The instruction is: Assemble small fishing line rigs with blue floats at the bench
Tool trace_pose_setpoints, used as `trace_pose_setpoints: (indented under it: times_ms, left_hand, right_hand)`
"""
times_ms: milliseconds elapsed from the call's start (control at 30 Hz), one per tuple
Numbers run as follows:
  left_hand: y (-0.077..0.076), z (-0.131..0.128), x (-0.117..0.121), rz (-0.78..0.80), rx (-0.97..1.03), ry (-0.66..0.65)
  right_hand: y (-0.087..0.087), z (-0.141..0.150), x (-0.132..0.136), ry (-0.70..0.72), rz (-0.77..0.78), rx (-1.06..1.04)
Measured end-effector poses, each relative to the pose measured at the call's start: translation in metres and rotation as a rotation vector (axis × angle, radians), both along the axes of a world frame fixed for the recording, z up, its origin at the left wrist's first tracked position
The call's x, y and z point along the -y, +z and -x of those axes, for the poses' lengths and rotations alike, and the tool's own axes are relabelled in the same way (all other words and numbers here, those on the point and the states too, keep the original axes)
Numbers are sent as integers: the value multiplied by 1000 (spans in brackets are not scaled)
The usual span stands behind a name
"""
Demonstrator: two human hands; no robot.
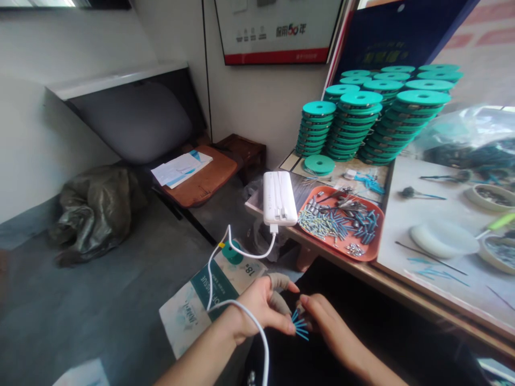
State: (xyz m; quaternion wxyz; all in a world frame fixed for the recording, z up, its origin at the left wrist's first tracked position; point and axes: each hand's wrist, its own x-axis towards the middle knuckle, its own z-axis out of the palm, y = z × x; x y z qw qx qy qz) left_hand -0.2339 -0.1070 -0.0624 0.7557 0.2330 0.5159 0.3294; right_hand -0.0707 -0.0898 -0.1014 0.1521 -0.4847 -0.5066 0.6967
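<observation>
Low in the view, over dark clothing, my left hand (pixel 261 305) is closed with thumb and fingers around several thin blue strips (pixel 300 328), fanned out at their ends. Tan wraps (pixel 278 302) cover some of its fingers. Close against the strips, my right hand (pixel 325 320) is closed too, thumb and index finger together. What lies between its fingertips is hidden or too small to name. A white cable (pixel 261 329) crosses over my left forearm and runs up to a white power bank (pixel 279 198) at the table's edge.
An orange tray (pixel 372 252) holds small blue, yellow-green and metal pieces. Behind it stand stacks of green spools (pixel 362 126). On the right are a white lidded dish (pixel 444 238) and bowls (pixel 493 198). A tissue carton (pixel 181 321) and a chair with papers (pixel 183 167) stand left.
</observation>
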Motion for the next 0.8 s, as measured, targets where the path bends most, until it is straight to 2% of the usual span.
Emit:
trace_pose_setpoints:
  times_ms: [400,800]
  left_hand:
    - [-3,0,0,8,14,-37]
    - [-2,1,0,2,-5,-26]
  right_hand:
    - [8,4,-4,75,-37,-16]
    - [4,1,-2,41,-42,17]
